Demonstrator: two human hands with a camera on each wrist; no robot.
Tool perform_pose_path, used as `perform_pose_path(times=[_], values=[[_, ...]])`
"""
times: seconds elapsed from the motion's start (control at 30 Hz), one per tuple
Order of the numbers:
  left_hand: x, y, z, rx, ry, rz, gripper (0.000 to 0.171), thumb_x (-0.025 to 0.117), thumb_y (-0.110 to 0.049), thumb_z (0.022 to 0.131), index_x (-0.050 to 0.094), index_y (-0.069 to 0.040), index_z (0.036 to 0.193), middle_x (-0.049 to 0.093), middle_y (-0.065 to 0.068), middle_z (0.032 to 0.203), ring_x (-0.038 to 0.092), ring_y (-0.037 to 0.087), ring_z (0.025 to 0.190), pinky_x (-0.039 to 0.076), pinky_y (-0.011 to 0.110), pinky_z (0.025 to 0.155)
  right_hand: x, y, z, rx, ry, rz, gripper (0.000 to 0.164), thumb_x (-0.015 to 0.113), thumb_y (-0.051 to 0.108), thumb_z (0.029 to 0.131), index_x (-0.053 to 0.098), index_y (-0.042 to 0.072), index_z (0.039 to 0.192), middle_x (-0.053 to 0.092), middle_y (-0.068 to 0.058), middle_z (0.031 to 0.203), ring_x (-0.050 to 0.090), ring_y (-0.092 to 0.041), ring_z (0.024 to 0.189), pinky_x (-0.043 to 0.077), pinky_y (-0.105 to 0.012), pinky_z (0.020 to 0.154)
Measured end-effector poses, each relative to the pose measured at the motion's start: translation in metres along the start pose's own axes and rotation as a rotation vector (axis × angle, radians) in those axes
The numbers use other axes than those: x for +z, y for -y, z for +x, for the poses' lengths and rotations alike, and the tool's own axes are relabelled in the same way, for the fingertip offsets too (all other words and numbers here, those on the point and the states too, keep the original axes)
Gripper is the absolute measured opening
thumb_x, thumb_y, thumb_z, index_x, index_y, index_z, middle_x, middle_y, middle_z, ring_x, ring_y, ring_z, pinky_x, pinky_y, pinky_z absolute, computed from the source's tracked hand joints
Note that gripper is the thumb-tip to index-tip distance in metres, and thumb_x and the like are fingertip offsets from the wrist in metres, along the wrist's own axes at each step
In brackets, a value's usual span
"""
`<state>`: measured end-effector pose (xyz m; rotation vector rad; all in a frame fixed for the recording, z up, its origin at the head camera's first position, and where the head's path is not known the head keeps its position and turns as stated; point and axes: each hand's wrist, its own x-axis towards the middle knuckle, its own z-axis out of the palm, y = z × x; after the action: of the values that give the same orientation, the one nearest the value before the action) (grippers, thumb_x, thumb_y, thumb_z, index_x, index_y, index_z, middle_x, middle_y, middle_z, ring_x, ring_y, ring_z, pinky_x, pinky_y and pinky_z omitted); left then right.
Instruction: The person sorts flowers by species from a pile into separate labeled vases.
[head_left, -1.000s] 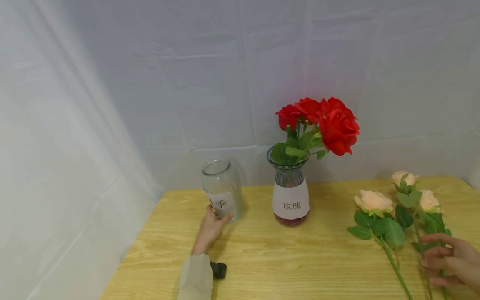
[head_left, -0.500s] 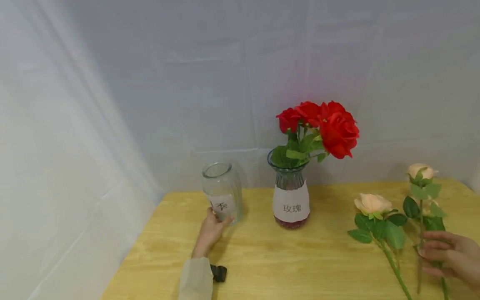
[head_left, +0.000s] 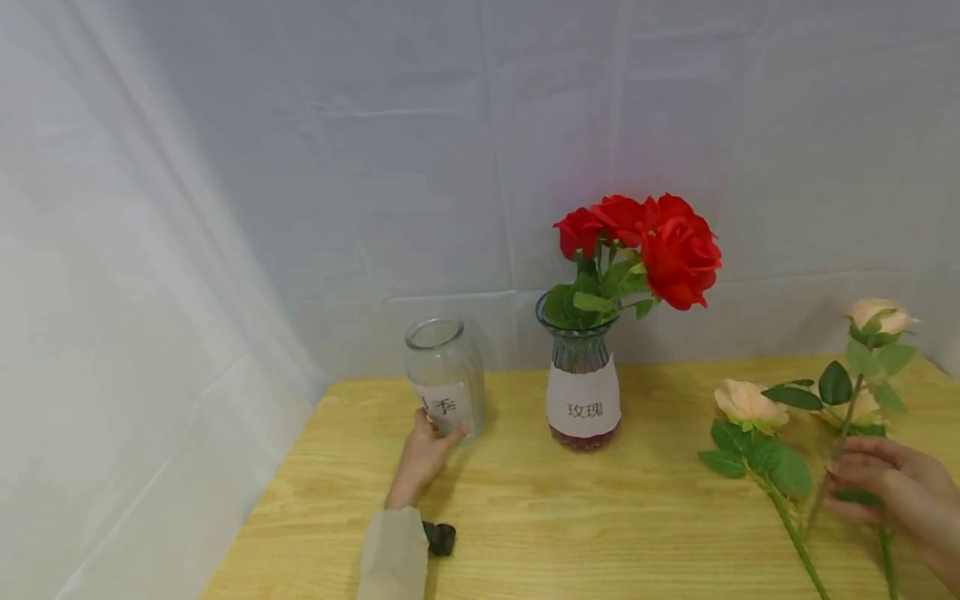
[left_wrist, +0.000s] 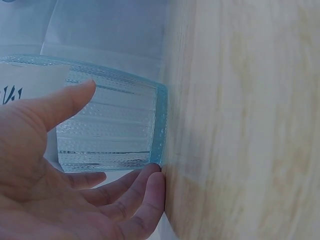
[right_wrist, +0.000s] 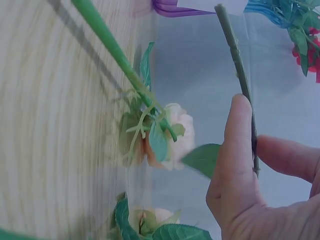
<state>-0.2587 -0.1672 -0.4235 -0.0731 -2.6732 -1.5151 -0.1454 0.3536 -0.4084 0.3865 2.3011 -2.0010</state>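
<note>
My left hand holds the lower part of a clear glass vase at the table's back left; the vase stands upright with a white paper label. In the left wrist view, the thumb lies across the ribbed glass and the fingers curl at its other side near the base. At the right, my right hand pinches the stem of a peach rose, raised and leaning. The right wrist view has that stem between thumb and fingers. Two other peach roses lie nearby, one left of the hand, one partly hidden behind it.
A blue-to-purple glass vase with a white label holds several red roses at the back middle. A small black object is beside my left sleeve. White sheeting hangs behind the wooden table.
My right hand has lifted the peach rose off the table; its bloom has moved up and to the right. The left hand and the clear vase have stayed put.
</note>
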Motion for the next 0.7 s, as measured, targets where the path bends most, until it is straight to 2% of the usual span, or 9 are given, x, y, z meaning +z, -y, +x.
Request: perform_pose_path(times=[0.07, 0.17, 0.3, 0.37, 0.47, 0.53, 0.7], values=[[0.000, -0.001, 0.000, -0.010, 0.003, 0.007, 0.080, 0.070, -0.020, 0.097, 0.021, 0.019, 0.147, 0.047, 0.044, 0.135, 0.052, 0.053, 0.123, 0.047, 0.059, 0.097, 0.002, 0.001, 0.000, -0.017, -0.004, 0.008, 0.056, 0.052, 0.000, 0.104, 0.016, -0.026, 0.137, 0.059, 0.004, 0.094, 0.066, -0.011, 0.078, 0.060, -0.038, 0.076], [0.000, -0.001, 0.001, -0.010, 0.002, 0.018, 0.079, 0.069, -0.020, 0.097, 0.021, 0.020, 0.146, 0.047, 0.044, 0.135, 0.052, 0.054, 0.123, 0.046, 0.059, 0.097, 0.006, 0.000, 0.001, -0.042, -0.004, 0.052, 0.045, 0.050, -0.001, 0.104, 0.023, -0.024, 0.132, 0.060, 0.005, 0.094, 0.066, -0.011, 0.078, 0.060, -0.038, 0.075], [0.001, 0.000, 0.003, -0.017, 0.004, 0.006, 0.079, 0.069, -0.019, 0.097, 0.020, 0.019, 0.147, 0.046, 0.044, 0.136, 0.051, 0.053, 0.124, 0.045, 0.059, 0.099, 0.010, 0.001, 0.001, -0.073, 0.013, 0.112, 0.027, 0.049, -0.001, 0.104, 0.035, -0.011, 0.125, 0.060, 0.005, 0.093, 0.066, -0.011, 0.079, 0.060, -0.037, 0.073], [0.001, 0.001, 0.003, -0.016, 0.006, -0.006, 0.079, 0.069, -0.018, 0.097, 0.020, 0.019, 0.148, 0.046, 0.044, 0.137, 0.051, 0.053, 0.125, 0.045, 0.059, 0.099, 0.012, 0.002, 0.002, -0.090, 0.032, 0.135, 0.025, 0.051, 0.002, 0.105, 0.035, -0.007, 0.123, 0.060, 0.004, 0.094, 0.065, -0.012, 0.081, 0.060, -0.035, 0.073], [0.001, 0.001, 0.004, -0.016, 0.006, -0.017, 0.079, 0.068, -0.018, 0.097, 0.020, 0.019, 0.148, 0.045, 0.044, 0.138, 0.050, 0.053, 0.125, 0.045, 0.059, 0.099, 0.018, 0.005, 0.004, -0.107, 0.050, 0.154, 0.026, 0.052, 0.006, 0.106, 0.034, -0.004, 0.122, 0.058, 0.003, 0.098, 0.065, -0.011, 0.083, 0.060, -0.034, 0.074], [0.001, 0.001, 0.003, -0.016, 0.004, -0.021, 0.079, 0.069, -0.017, 0.097, 0.020, 0.019, 0.148, 0.045, 0.044, 0.138, 0.051, 0.053, 0.125, 0.045, 0.059, 0.099, 0.022, 0.009, 0.006, -0.110, 0.045, 0.167, 0.032, 0.053, 0.005, 0.105, 0.032, -0.005, 0.128, 0.058, 0.005, 0.099, 0.065, -0.010, 0.083, 0.060, -0.035, 0.075], [0.001, 0.001, 0.002, -0.022, 0.009, -0.029, 0.079, 0.069, -0.017, 0.097, 0.020, 0.018, 0.148, 0.047, 0.043, 0.136, 0.052, 0.052, 0.124, 0.046, 0.059, 0.098, 0.033, 0.013, 0.006, -0.117, 0.040, 0.253, 0.034, 0.052, -0.002, 0.103, 0.032, 0.002, 0.130, 0.062, 0.008, 0.096, 0.067, -0.011, 0.083, 0.060, -0.036, 0.074]])
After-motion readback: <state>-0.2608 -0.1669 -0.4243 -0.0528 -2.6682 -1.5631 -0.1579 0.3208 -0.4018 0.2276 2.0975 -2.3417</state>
